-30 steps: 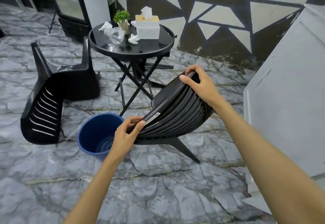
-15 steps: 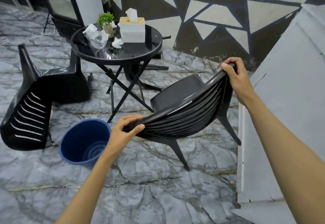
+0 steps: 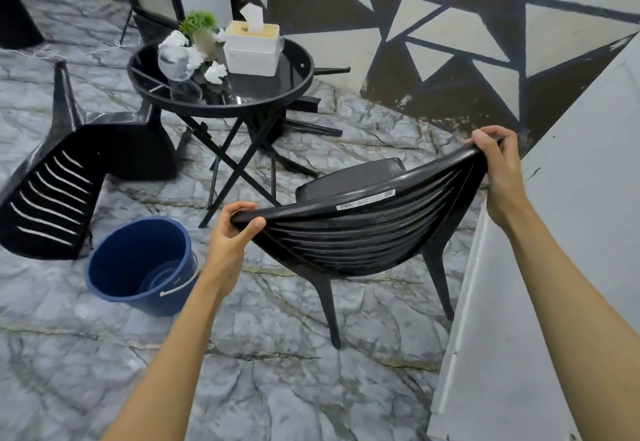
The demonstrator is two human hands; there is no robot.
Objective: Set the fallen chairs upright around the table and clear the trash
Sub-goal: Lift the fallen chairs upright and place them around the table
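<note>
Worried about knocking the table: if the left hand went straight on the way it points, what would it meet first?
The left hand grips the chair by its backrest; beyond it, the forearm's line leads to the table's crossed legs, likely first, though depth is unclear.

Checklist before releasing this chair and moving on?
1. Grip: left hand and right hand both hold the chair by its backrest rim. Ok.
2. Legs planted: the two near legs look down, the far ones are hidden. Cannot tell.
3. Second seat upright: other chair lies tipped left of the table. Not ok.
4. Trash cleared: crumpled tissues on the tabletop. Not ok.
5. Bin ready: blue bucket upright, open. Ok.
</note>
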